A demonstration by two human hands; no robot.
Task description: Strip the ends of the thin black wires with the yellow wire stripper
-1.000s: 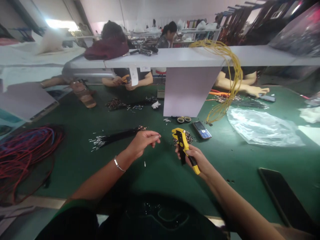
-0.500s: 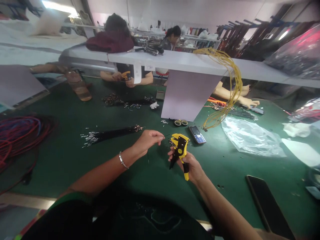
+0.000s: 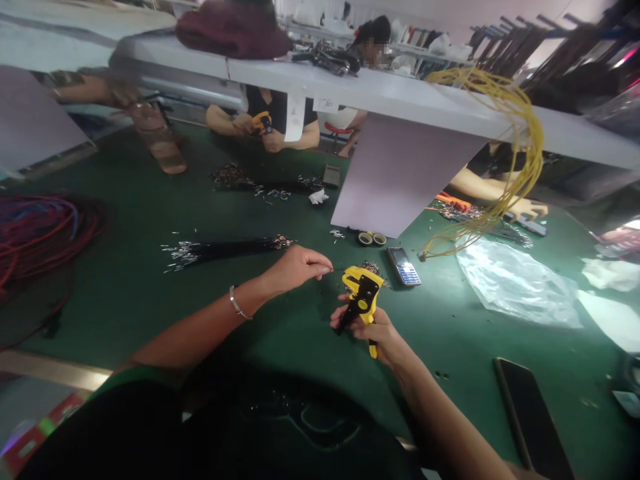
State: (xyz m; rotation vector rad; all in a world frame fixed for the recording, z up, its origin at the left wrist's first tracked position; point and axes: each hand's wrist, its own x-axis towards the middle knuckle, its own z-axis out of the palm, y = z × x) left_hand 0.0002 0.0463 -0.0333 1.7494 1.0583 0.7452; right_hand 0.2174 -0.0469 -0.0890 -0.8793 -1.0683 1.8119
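My left hand (image 3: 300,268) pinches a thin dark wire, whose tip points right toward the tool's jaws. The yellow and black wire stripper (image 3: 364,293) is gripped by my right hand (image 3: 377,330), its jaws turned up and to the left. Just behind the tool lies a small heap of wire bits (image 3: 371,267). A bundle of black wires (image 3: 225,249) with shiny ends rests on the green table to the left of my left hand.
Around my hands are a keypad phone (image 3: 404,267), two tape rolls (image 3: 373,238), a clear plastic bag (image 3: 515,280) and a smartphone (image 3: 535,417). Red and blue cable coils (image 3: 40,240) lie left. Yellow wires (image 3: 530,127) hang from the white shelf (image 3: 400,100). Other people work beyond.
The head view has tilted down and shifted, so the shelf and background sit higher. My left hand keeps its pinch and my right hand still holds the stripper.
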